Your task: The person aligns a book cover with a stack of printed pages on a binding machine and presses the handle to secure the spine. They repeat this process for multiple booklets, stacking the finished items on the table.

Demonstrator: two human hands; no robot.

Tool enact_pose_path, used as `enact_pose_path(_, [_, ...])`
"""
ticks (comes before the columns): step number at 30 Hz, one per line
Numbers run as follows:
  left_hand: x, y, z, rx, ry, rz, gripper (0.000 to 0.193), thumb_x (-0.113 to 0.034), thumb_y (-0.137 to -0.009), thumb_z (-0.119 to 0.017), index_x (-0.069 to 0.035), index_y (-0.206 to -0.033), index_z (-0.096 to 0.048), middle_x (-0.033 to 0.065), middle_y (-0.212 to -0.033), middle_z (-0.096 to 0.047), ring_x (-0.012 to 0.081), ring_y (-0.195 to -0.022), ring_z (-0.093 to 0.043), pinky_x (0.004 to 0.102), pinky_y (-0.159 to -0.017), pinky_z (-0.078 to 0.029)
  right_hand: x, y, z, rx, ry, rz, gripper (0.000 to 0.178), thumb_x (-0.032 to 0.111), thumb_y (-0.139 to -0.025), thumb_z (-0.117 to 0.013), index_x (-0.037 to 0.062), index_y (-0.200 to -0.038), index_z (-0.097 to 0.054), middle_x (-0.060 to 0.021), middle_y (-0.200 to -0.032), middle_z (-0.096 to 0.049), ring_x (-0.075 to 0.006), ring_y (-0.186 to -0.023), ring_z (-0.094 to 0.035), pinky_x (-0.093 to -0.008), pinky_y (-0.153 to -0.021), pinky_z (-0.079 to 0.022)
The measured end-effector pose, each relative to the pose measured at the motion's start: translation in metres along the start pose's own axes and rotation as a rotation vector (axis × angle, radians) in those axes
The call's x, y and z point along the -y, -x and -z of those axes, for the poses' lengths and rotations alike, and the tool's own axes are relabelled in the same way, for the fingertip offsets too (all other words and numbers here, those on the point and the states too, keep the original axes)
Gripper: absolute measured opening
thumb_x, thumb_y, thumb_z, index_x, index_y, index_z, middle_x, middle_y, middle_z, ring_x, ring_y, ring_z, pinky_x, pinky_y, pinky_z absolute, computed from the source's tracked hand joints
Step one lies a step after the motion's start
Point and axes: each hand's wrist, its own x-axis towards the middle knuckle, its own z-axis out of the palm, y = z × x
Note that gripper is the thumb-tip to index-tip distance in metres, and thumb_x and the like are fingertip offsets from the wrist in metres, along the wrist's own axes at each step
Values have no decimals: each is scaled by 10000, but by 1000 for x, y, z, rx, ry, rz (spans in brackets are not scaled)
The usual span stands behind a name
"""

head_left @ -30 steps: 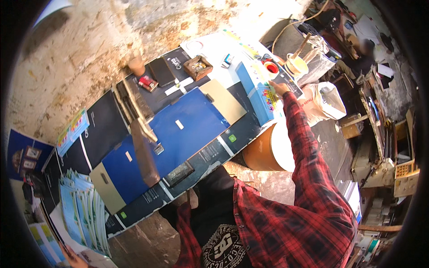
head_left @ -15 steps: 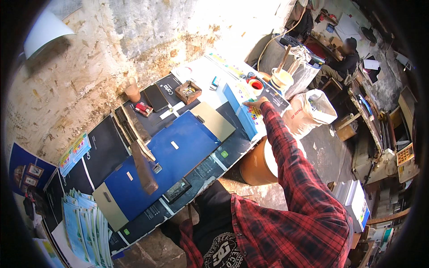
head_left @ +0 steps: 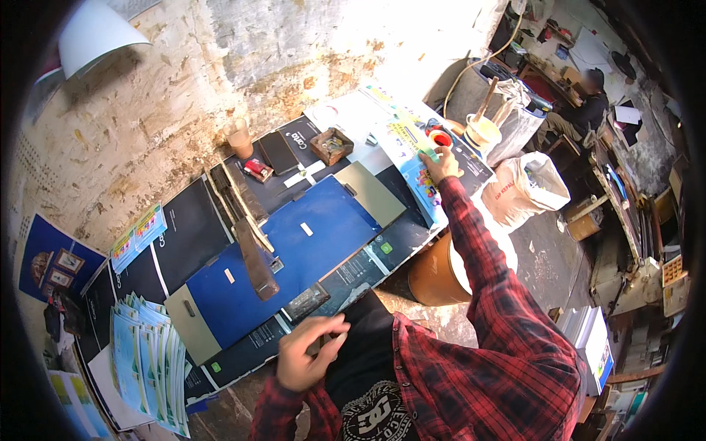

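My right hand (head_left: 443, 165) reaches to the table's far right end. Its fingers close over a colourful printed sheet (head_left: 423, 187) that lies there with others like it; the exact grip is small in view. My left hand (head_left: 312, 354) hovers off the table's front edge, fingers loosely bent, thumb apart, holding nothing. Between the two hands lies a blue board cover (head_left: 301, 235) with beige end pieces. Across it rests a long wooden-handled tool (head_left: 254, 261), beside wooden strips (head_left: 234, 197).
A stack of folded printed sheets (head_left: 147, 360) occupies the near left corner. Toward the wall stand a drink cup (head_left: 239, 137), a red lighter (head_left: 257, 170) and a wooden ashtray (head_left: 331, 145). An orange drum (head_left: 434, 275) and a white sack (head_left: 526, 191) stand right. Another person (head_left: 588, 103) sits farther back.
My left hand has risen into view over my lap. The right hand has shifted slightly on the printed sheets, where the pale blue fold has given way to print. The view has shifted slightly.
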Motion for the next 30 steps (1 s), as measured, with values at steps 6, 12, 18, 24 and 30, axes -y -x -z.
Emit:
enact_pose_path(6, [78, -18, -34, -403, -396, -103, 1028, -435, -783, -802, 58, -1496, -248, 295, -1558, -238, 449, -1454, -210, 507, -1187, -178, 65, 114, 81, 703, -194, 697, 336, 269, -789, -826, 19, -939, -660, -79, -755, -670, -130, -675, -613, -292, -599, -476])
enact_pose_path(12, [121, 29, -54, -317, 70, 253, 483, -272, -876, -747, 62, -1192, -601, 156, -1135, -678, 250, -1015, -666, 362, -914, -508, 102, 157, 40, 1198, 19, 984, 389, 376, -769, -811, 75, -967, -665, -82, -782, -691, -263, -791, -677, -418, -818, -435])
enact_pose_path(18, [158, 17, -38, -702, 593, 620, 341, -206, -986, -625, 19, -1242, -601, 100, -1176, -664, 187, -1023, -650, 337, -904, -516, 159, 186, -84, 1114, 235, 1165, 401, 394, -759, -800, 134, -1033, -664, -68, -834, -689, -262, -941, -653, -493, -880, -327])
enact_pose_path(24, [205, 10, 18, -789, 701, 530, 395, -228, -1008, -585, -33, -1347, -530, 107, -1278, -613, 206, -1118, -623, 371, -947, -520, 163, 220, -103, 499, -92, 1096, 500, 354, -838, -730, 141, -1274, -610, -83, -1305, -554, -257, -1242, -505, -538, -1048, -318])
enact_pose_path(30, [216, -7, 68, -589, 830, 678, 538, -394, -1027, -514, -53, -1431, -417, 125, -1281, -616, 235, -1109, -640, 392, -941, -537, 125, 251, -96, 309, -162, 1039, 524, 454, -912, -617, 102, -1300, -592, -131, -1403, -505, -295, -1338, -436, -566, -1076, -312])
